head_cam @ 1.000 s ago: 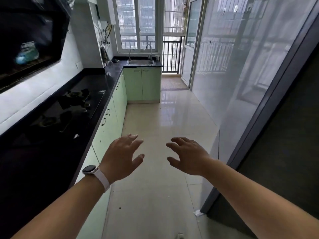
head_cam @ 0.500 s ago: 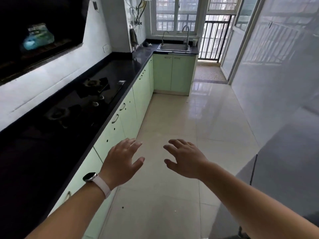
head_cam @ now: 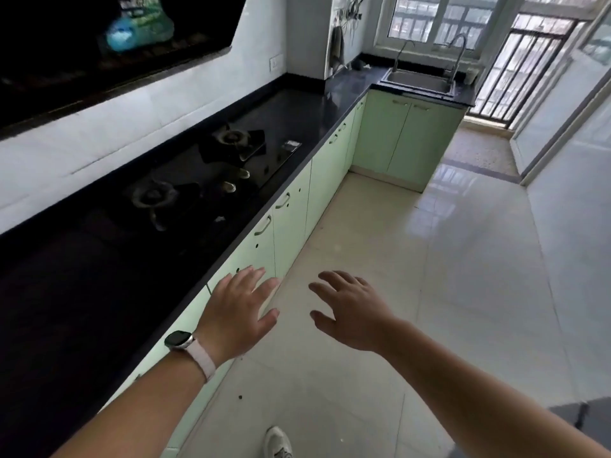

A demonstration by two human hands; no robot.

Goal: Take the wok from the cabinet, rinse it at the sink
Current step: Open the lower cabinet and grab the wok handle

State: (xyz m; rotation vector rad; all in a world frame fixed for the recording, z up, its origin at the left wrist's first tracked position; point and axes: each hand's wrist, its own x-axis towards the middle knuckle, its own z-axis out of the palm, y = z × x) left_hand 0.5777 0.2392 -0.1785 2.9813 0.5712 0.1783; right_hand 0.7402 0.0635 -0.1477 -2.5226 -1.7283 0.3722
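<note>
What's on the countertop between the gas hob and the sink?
Head view: bare black countertop from gas hob to sink, save one small unidentifiable dark object in the back corner.

This is a home kitchen, long and narrow: a black table [head_cam: 334, 100] runs along the left wall, with a two-burner gas hob [head_cam: 211, 173] set into it and a dark range hood [head_cam: 66, 61] above. Pale green cabinets [head_cam: 291, 223] with curved metal handles [head_cam: 263, 225] stand under the table and turn the corner at the far end, where a steel sink [head_cam: 418, 81] with a tall tap [head_cam: 458, 51] sits below a window [head_cam: 429, 18]. Glossy pale floor tiles [head_cam: 463, 292] fill the right side, and a barred balcony door [head_cam: 515, 71] stands far right.
</note>
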